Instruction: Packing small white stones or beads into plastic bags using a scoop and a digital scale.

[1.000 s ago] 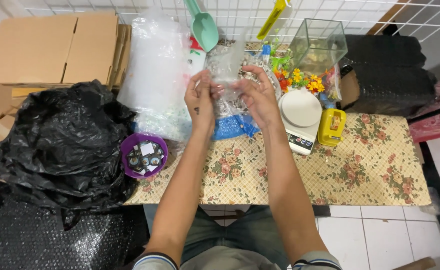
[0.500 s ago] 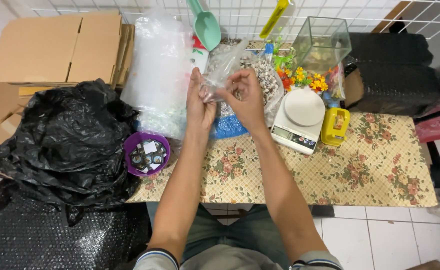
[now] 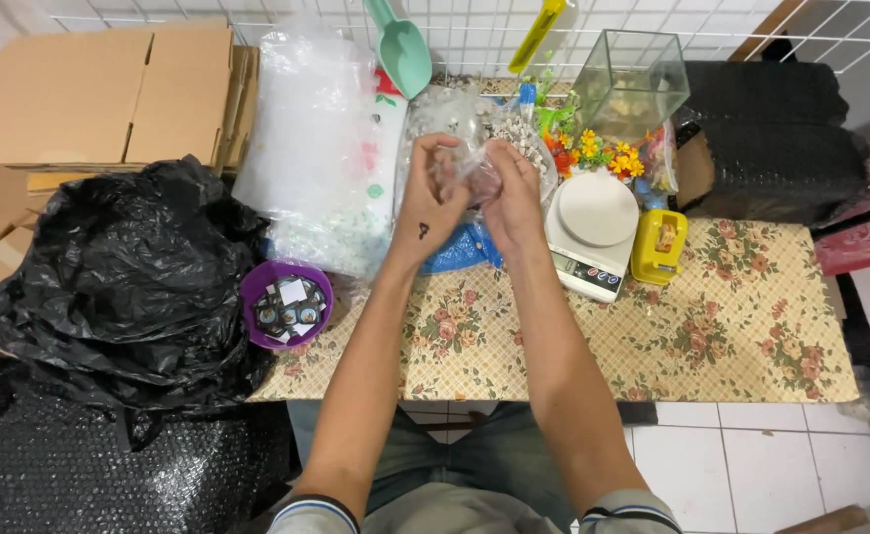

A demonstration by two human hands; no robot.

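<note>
My left hand (image 3: pixel 428 203) and my right hand (image 3: pixel 510 195) are raised together above the floral table (image 3: pixel 732 326), both pinching a small clear plastic bag (image 3: pixel 470 173) between them. The bag is crumpled between the fingers and its contents cannot be made out. Behind the hands stands a larger clear bag of small pebbles (image 3: pixel 499 124). A blue bag (image 3: pixel 460 247) lies on the table under my hands.
A white kitchen scale (image 3: pixel 593 213) and a yellow tape dispenser (image 3: pixel 658 245) sit to the right. A purple bowl of small items (image 3: pixel 286 303) is left, beside a black plastic bag (image 3: pixel 129 282). Cardboard boxes (image 3: pixel 99 89), a green scoop (image 3: pixel 402 44), a glass tank (image 3: pixel 633 84).
Both hands stay together on the small clear bag. Their fingers have closed tighter around it, bunching it up in front of the pebble bag.
</note>
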